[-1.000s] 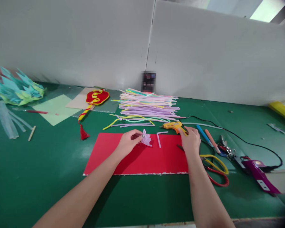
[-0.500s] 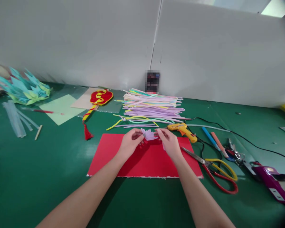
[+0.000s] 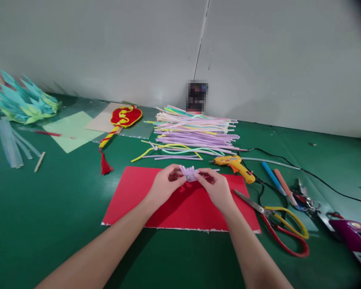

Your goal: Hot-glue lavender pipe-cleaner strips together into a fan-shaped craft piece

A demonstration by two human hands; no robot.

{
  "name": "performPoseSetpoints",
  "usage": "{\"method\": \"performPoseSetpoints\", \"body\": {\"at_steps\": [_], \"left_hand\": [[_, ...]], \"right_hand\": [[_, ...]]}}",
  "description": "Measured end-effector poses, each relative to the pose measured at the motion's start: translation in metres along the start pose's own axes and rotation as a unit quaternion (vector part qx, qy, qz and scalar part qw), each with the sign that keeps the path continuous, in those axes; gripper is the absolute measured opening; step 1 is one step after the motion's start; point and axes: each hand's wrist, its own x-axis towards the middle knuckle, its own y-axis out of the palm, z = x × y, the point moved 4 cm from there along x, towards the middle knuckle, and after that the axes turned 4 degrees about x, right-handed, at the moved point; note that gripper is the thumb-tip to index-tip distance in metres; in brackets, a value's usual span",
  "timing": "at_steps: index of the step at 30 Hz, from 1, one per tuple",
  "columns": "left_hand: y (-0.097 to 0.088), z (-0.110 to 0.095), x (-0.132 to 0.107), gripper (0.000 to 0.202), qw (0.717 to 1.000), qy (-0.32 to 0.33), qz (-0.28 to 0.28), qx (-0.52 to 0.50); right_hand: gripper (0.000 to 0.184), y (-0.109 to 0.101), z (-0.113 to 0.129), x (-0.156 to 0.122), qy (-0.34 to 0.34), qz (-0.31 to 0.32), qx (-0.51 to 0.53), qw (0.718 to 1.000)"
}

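A small piece of bent lilac pipe cleaner (image 3: 191,173), shaped in a row of close loops, is held up between my two hands. My left hand (image 3: 166,182) pinches its left end with thumb and fingers. My right hand (image 3: 215,185) grips the right end, and a short straight length sticks out past the fingers. Both hands are above the red board (image 3: 132,196), which has a ragged white front edge. Behind them lies a pile of pastel pipe cleaners (image 3: 195,134), mostly lilac.
Right of the board are a yellow glue gun (image 3: 236,165) with a black cord, scissors (image 3: 266,212), pliers (image 3: 307,198) and a purple tool (image 3: 349,237). At left lie a red-and-yellow fan (image 3: 124,117), green paper (image 3: 70,130), glue sticks (image 3: 9,142) and a teal leafy ornament (image 3: 24,102).
My right hand has closed in on the lilac piece, and its fingers now press against it. A straight end now shows to the right. The whole view has shifted slightly.
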Motion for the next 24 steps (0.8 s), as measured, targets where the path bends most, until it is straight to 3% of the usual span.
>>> {"method": "performPoseSetpoints", "body": {"at_steps": [5,12,17,24], "left_hand": [[-0.001,0.000,0.000,0.010,1.000,-0.021,-0.005,-0.013],[-0.002,-0.002,-0.001,0.015,0.999,-0.031,-0.018,-0.022],[-0.009,-0.002,-0.001,0.025,0.999,-0.002,-0.041,-0.022],[-0.012,-0.002,0.001,0.019,0.998,0.015,-0.056,0.011]], "right_hand": [[0.022,0.001,0.003,-0.002,-0.003,0.010,-0.003,1.000],[0.022,0.001,0.004,-0.004,0.004,0.020,0.008,1.000],[0.024,-0.002,0.001,-0.002,0.019,0.025,0.028,0.999],[0.027,-0.005,-0.001,0.000,0.045,0.018,0.066,0.997]]}}
